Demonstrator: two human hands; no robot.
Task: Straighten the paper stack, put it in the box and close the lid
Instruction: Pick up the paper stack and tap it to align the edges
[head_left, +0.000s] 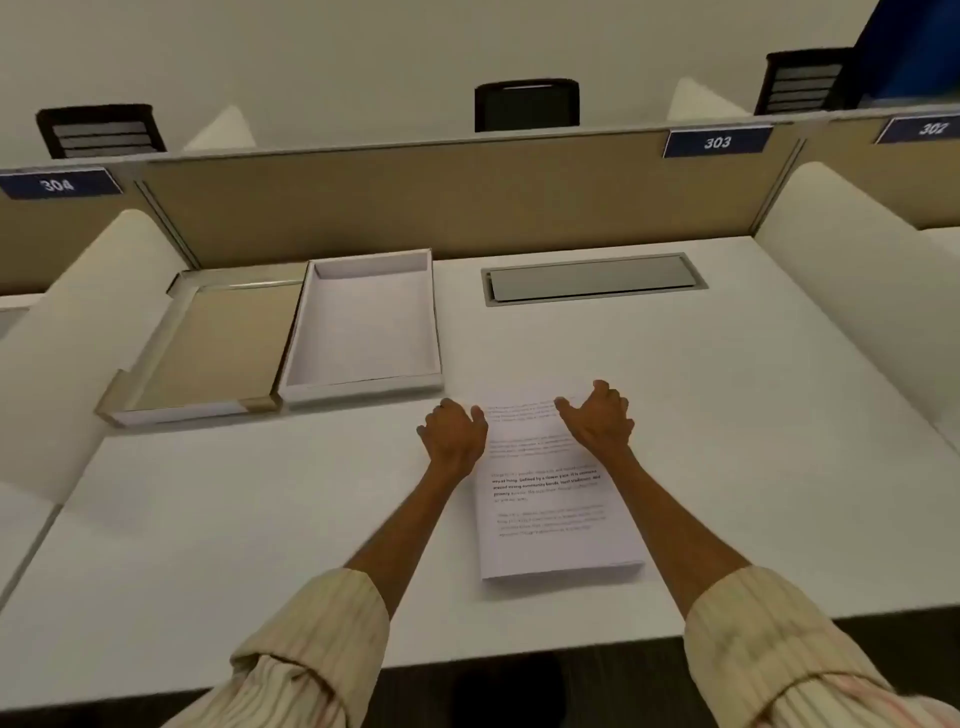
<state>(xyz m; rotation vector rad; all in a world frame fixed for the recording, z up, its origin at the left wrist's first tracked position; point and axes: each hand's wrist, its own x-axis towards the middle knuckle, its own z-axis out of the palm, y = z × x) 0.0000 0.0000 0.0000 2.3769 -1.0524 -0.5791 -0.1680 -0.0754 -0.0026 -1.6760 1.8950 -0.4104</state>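
Left hand (453, 434) and right hand (597, 421) curled loosely at paper stack (550, 499) sides (grip not clear); box (363, 387) open, lid (202, 353) beside.

Three blue signs on the desk partition read 304 (57, 184), 303 (717, 142) and 302 (932, 128); the paper stack (550, 499) carries printed paragraphs too blurred to read.

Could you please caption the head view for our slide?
Both hands flank the paper stack beside the open box.
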